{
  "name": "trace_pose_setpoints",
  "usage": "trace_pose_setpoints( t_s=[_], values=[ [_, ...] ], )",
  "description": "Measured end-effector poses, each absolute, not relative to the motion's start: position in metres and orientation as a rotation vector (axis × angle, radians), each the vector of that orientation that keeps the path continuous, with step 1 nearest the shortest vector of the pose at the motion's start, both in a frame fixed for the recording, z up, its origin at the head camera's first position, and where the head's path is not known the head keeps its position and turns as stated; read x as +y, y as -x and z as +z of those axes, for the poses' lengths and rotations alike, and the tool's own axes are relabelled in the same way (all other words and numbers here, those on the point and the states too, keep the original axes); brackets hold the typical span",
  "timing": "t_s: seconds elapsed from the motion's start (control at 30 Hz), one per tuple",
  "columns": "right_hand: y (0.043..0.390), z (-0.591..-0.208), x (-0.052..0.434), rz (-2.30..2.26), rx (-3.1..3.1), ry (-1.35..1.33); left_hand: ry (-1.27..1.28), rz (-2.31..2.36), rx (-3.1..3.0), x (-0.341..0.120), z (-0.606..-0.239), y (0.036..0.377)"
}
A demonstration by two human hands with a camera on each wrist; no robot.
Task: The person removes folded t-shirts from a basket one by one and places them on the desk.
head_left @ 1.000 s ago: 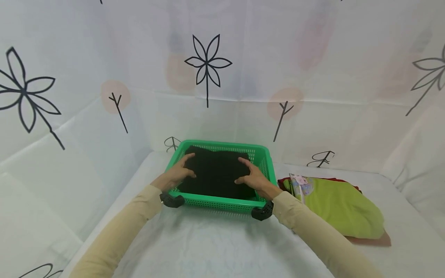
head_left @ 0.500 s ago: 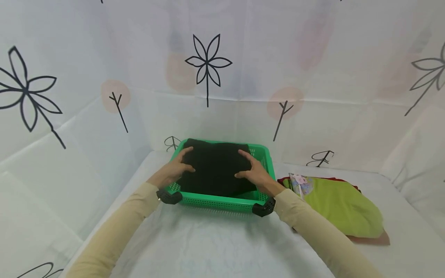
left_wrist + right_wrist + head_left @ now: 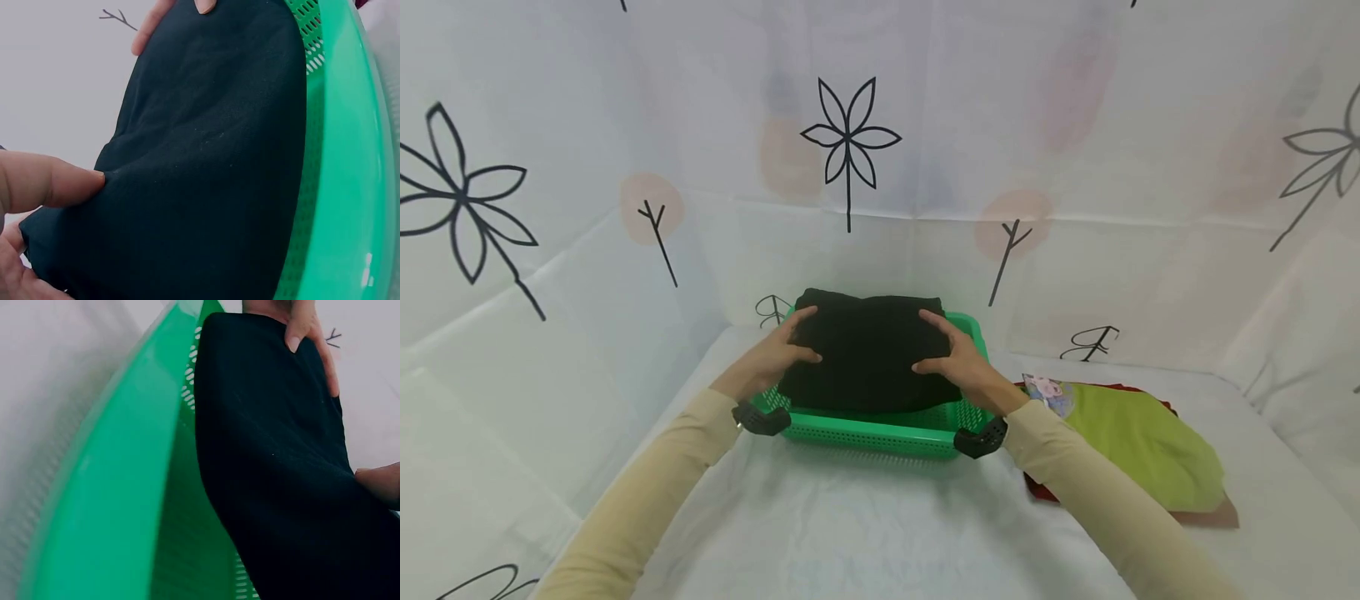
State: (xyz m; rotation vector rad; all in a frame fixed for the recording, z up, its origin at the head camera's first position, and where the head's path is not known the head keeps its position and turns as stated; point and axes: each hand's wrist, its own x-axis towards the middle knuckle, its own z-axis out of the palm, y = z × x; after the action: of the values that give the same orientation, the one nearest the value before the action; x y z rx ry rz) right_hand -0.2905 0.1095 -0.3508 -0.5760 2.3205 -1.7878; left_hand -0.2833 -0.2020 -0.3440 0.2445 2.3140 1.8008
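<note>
A folded black cloth lies over the opening of a green plastic basket, above its front rim. At its left side my left hand grips it, the thumb on top and other fingers under the edge, as the left wrist view shows. The right hand holds the opposite side, its thumb likewise on the upper face. In the right wrist view the cloth sags between the hands, and a gap shows between it and the basket's perforated wall. Most fingers are hidden beneath the cloth.
To the right of the basket lies a pile of folded garments, a lime-green one on top with red cloth beneath. White sheeting with drawn flowers and twigs hangs behind and at the sides. White cloth covers the table surface.
Both hands have raised the black cloth from inside the basket; its far edge now covers the basket's back rim. The garment pile and basket have stayed put.
</note>
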Motion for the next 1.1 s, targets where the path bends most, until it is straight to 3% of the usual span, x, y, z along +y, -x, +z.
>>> trace_pose_setpoints(
  t_s=[1.1],
  values=[
    [0.271,-0.303,0.154,-1.749,2.447,0.685,-0.399,1.939,2.187,-0.178,-0.306,0.274]
  ],
)
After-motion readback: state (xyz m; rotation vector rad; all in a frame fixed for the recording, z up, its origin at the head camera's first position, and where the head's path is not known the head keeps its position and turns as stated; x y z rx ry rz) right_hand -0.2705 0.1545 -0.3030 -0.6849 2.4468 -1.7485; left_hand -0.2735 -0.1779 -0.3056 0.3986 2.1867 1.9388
